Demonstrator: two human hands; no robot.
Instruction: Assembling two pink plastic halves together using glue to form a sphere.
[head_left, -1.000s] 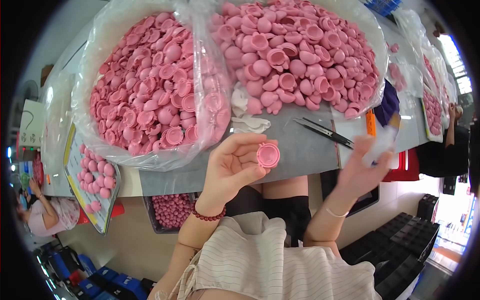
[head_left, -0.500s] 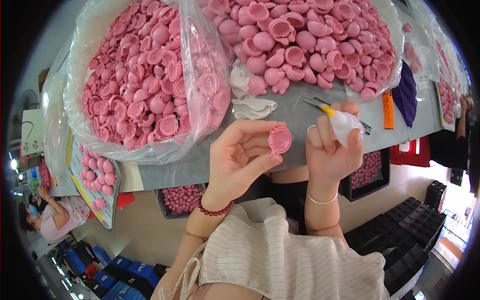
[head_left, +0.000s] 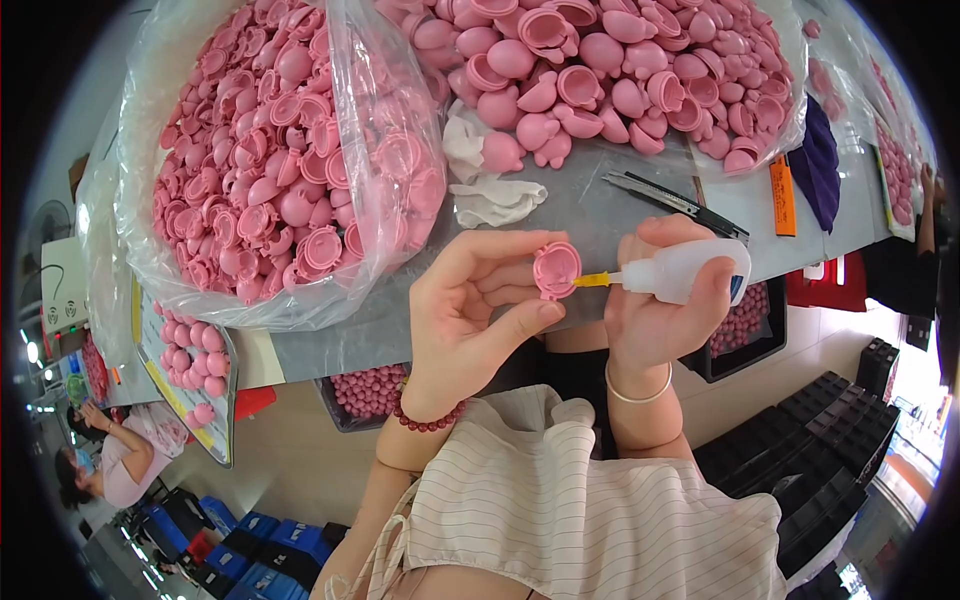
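A small pink plastic half-shell (head_left: 556, 268) is pinched between the thumb and fingers of my left hand (head_left: 475, 305), its hollow side showing. My right hand (head_left: 655, 320) grips a white squeeze bottle (head_left: 672, 273), tilted nearly level, with a thin yellow tip. That tip reaches the right rim of the half-shell; whether it touches the plastic I cannot tell. On the grey table (head_left: 590, 225) beyond my hands lies a utility knife (head_left: 675, 203). White cloth gloves (head_left: 500, 200) lie to its left.
A clear bag (head_left: 385, 215) of pink shell parts stands at the left, and a heap of shells (head_left: 600, 75) at the back. An orange strip (head_left: 782, 200) and purple cloth (head_left: 818, 185) lie right. Black bins (head_left: 365, 395) of pink balls sit below the edge. Another person (head_left: 130, 450) works far left.
My right hand has turned the bottle from upward to nearly level, bringing its yellow tip to the half-shell. The utility knife is now fully visible. My left hand has barely moved.
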